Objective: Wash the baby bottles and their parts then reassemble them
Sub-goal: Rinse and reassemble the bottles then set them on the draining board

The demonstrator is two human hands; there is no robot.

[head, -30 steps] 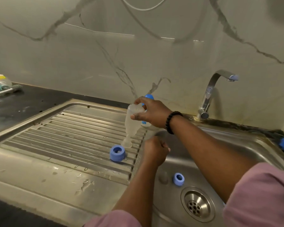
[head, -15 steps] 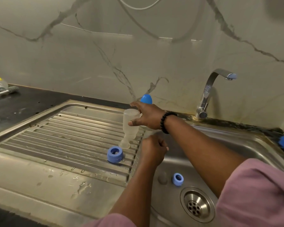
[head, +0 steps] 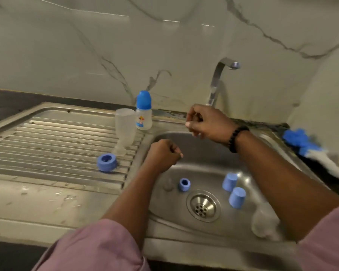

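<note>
A clear bottle body point(head: 125, 132) stands upside down on the ribbed drainboard point(head: 53, 139), free of both hands. Behind it stands a small assembled bottle point(head: 143, 112) with a blue cap. One blue screw ring point(head: 106, 162) lies on the drainboard. Another blue ring point(head: 184, 184), a clear teat point(head: 167, 183), two blue caps point(head: 229, 181) point(head: 237, 197) and a clear bottle lying down point(head: 262, 222) are in the sink basin point(head: 204, 153). My left hand point(head: 162, 155) is a fist at the basin's left edge, holding nothing I can see. My right hand point(head: 205, 122) hovers above the basin's back rim, fingers loosely curled and empty.
The tap point(head: 217, 81) rises behind my right hand, with no water running. A blue-headed bottle brush point(head: 301, 141) lies on the counter at the right. The drain point(head: 203, 206) sits in the basin's middle. A marble wall closes off the back.
My right hand set the clear bottle upside down on the drainboard, let it go and drew back to the right over the sink. The view tilted down and right.
</note>
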